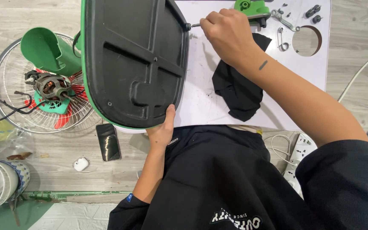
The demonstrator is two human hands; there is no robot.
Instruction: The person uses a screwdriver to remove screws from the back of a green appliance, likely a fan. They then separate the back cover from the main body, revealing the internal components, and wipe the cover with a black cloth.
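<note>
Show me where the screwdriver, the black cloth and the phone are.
screwdriver (196, 25), head view, on its metal shaft.
black cloth (237, 91), head view, on its middle.
phone (108, 142), head view, on its dark screen.

The large oval fan base of black moulded plastic with a bright green rim (135, 59) stands tilted on its edge, its hollow underside facing up toward the camera. Raised ribs cross that underside, with a rounded rectangular recess near the lower middle and small screw holes about it. Its lower edge rests at the near side of the white board. The thin metal screwdriver shaft (194, 25) meets its right edge, near the top.
</note>
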